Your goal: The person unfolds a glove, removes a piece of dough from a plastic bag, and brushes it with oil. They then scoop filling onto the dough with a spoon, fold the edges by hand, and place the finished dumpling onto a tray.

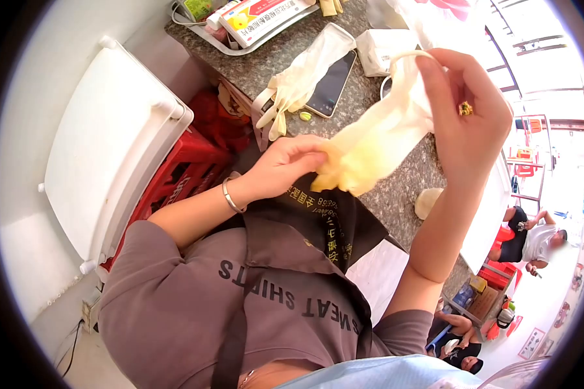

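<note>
Pale, yellow-tipped glove (383, 136) stretched to the right of the phone (334, 84), left hand (285, 165) pinching its finger end, right hand (467, 104) gripping its cuff; loose glove material (305, 71) partly over the phone, white packet (383, 50) right of it, tray (272, 37) beyond it, yellow-green bit (305, 116) by its near end

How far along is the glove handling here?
Looks done: one glove is lifted off the counter. In hand: the left hand pinches its finger end, the right hand its cuff. Apparently left: both hands are bare; more glove material lies partly over the phone.
</note>
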### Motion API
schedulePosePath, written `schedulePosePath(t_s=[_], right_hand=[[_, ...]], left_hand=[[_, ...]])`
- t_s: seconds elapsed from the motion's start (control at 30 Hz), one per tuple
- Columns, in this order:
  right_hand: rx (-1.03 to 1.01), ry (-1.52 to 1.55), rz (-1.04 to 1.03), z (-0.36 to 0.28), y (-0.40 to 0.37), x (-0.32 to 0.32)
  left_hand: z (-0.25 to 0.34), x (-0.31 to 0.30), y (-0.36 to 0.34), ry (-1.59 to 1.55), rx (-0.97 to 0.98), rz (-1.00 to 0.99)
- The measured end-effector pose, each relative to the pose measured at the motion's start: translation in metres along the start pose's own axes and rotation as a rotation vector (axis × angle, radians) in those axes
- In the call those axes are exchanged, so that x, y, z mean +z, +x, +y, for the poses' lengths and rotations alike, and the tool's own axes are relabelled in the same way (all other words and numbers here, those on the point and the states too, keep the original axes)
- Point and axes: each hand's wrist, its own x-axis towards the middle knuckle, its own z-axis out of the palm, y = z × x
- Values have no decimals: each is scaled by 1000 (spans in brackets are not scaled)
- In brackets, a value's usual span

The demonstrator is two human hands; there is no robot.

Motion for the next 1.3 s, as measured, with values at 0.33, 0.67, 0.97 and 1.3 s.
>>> schedulePosePath(t_s=[0.33,0.67,0.97,1.3], right_hand=[[240,97,-35,71,2,31],[97,-114,-254,122,45,97],[84,-193,-399,170,59,154],[120,161,-301,146,58,130]], left_hand=[[0,-19,-21,446,36,282],[34,-34,21,1354,449,430],[47,-59,34,1346,285,514],[117,-89,57,1078,537,790]])
